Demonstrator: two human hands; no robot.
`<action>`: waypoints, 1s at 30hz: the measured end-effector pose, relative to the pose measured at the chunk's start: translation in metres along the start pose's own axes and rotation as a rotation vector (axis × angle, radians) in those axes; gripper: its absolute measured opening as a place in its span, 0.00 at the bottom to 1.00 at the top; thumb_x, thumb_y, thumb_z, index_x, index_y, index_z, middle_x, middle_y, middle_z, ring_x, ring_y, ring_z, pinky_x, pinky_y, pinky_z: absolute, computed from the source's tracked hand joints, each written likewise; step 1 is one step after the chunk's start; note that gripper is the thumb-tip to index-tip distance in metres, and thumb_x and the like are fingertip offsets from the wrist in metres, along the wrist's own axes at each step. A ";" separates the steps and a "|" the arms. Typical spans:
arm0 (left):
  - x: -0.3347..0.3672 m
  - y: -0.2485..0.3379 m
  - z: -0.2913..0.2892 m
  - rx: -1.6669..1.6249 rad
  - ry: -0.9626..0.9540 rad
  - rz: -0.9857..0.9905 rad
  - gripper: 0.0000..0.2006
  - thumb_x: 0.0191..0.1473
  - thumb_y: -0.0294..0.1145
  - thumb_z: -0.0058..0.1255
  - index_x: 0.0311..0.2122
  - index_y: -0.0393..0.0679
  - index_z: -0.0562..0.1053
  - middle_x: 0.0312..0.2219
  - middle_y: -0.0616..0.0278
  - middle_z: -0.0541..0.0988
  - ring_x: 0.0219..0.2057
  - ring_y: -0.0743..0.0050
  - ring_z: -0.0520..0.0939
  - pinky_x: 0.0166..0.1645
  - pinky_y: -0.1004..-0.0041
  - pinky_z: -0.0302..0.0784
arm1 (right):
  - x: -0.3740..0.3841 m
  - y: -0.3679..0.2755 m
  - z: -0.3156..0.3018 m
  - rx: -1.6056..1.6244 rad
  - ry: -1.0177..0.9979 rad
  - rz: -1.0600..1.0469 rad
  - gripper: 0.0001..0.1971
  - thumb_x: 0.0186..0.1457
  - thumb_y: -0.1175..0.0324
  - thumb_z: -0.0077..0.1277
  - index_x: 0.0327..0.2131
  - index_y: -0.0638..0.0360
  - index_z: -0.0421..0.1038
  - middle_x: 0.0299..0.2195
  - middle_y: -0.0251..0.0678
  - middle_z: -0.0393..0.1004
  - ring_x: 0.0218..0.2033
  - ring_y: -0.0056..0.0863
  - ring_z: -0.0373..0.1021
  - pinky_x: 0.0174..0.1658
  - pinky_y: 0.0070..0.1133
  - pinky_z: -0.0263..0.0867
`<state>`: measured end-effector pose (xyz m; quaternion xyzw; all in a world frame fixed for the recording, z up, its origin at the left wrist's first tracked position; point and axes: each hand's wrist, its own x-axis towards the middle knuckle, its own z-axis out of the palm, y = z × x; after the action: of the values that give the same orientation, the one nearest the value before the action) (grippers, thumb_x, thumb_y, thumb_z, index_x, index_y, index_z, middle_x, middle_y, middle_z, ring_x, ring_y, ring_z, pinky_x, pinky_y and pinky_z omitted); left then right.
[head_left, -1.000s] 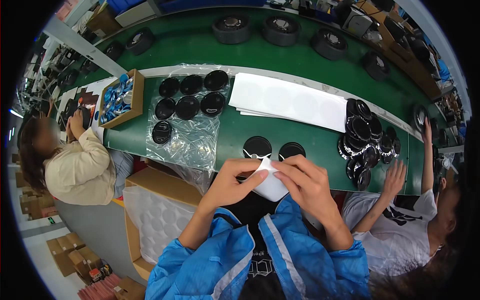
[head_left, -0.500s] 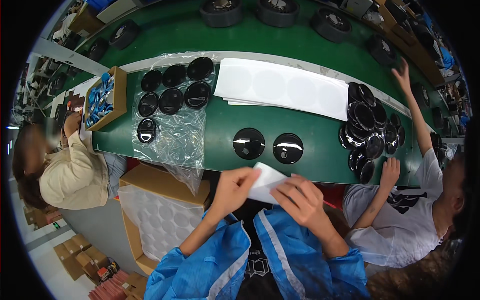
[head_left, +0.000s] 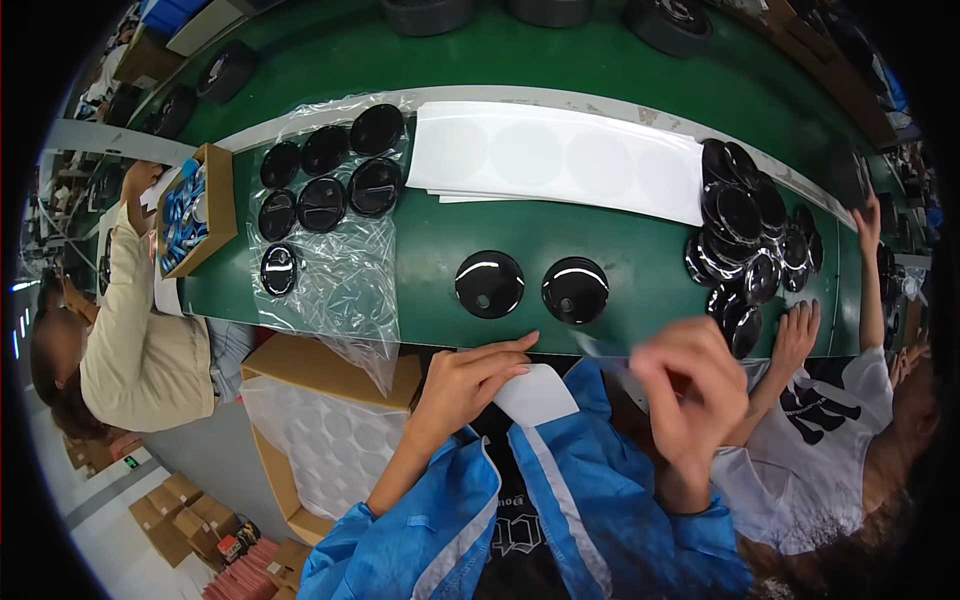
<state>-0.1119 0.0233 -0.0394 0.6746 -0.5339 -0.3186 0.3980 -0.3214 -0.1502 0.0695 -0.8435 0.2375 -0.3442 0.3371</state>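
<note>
- The person's left hand [head_left: 470, 380] pinches a small white sheet [head_left: 537, 393] by its left edge, thumb and fingers closed on it, at the near edge of the green bench [head_left: 620, 240].
- The right hand [head_left: 690, 385] is apart from the left, raised and blurred. It seems to trail a thin clear film [head_left: 605, 345] off the sheet's far right corner, but whether the fingers are clamped on anything cannot be told.
- Two black round discs [head_left: 489, 284] lie side by side on the bench just beyond the hands, the right disc [head_left: 575, 290] near the blurred film. Neither is touched.
- Judged from this, the step in hand is peeling a backing or film off a white sticker piece, with the piece not yet laid on a disc.
- The next move would call for getting the right hand free of the film, then bringing the sheet over one disc, centred and flat, before pressing.
- Farther off, a stack of long white sheets [head_left: 560, 160] with round blanks lies across the bench.
- At far left, more black discs rest on a clear plastic bag [head_left: 340, 270], beside a cardboard box [head_left: 215, 210] of blue parts.
- At right, a heap of glossy black discs [head_left: 745, 235] sits near another person's hand [head_left: 800, 330].
- Near left, an open carton [head_left: 310, 420] holds a white dimpled tray.
</note>
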 end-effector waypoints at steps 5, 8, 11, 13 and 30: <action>0.004 -0.002 -0.002 -0.008 -0.001 0.012 0.06 0.59 0.25 0.66 0.41 0.38 0.87 0.49 0.61 0.90 0.46 0.61 0.91 0.52 0.68 0.87 | -0.013 0.071 0.045 0.357 0.069 0.589 0.02 0.64 0.82 0.61 0.40 0.71 0.80 0.36 0.36 0.78 0.32 0.19 0.76 0.35 0.17 0.75; 0.005 -0.003 -0.002 -0.029 0.002 0.002 0.07 0.58 0.25 0.66 0.41 0.38 0.87 0.49 0.61 0.90 0.46 0.61 0.91 0.52 0.68 0.86 | -0.022 0.091 0.056 0.445 0.093 0.640 0.03 0.66 0.81 0.61 0.41 0.72 0.80 0.37 0.35 0.78 0.31 0.17 0.76 0.32 0.16 0.74; 0.004 -0.004 -0.001 -0.049 0.001 -0.011 0.07 0.58 0.24 0.65 0.42 0.37 0.87 0.49 0.61 0.90 0.46 0.61 0.91 0.53 0.68 0.86 | -0.022 0.099 0.061 0.394 0.078 0.640 0.03 0.66 0.80 0.61 0.41 0.72 0.81 0.37 0.34 0.78 0.30 0.16 0.75 0.28 0.15 0.71; 0.003 -0.003 -0.001 -0.067 0.003 -0.029 0.08 0.58 0.23 0.65 0.43 0.37 0.87 0.49 0.61 0.90 0.47 0.62 0.91 0.53 0.68 0.86 | -0.023 0.101 0.061 0.406 0.054 0.657 0.03 0.66 0.80 0.62 0.41 0.72 0.81 0.37 0.34 0.78 0.30 0.15 0.75 0.27 0.15 0.70; 0.001 -0.007 0.002 -0.110 0.021 -0.060 0.09 0.59 0.23 0.64 0.45 0.35 0.87 0.48 0.60 0.90 0.46 0.61 0.91 0.54 0.68 0.86 | -0.006 0.120 0.051 0.368 -0.164 0.621 0.03 0.67 0.75 0.63 0.40 0.65 0.82 0.26 0.28 0.79 0.24 0.09 0.70 0.21 0.12 0.56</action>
<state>-0.1100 0.0222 -0.0463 0.6706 -0.4908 -0.3524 0.4304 -0.3083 -0.2046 -0.0480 -0.6813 0.3885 -0.1934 0.5894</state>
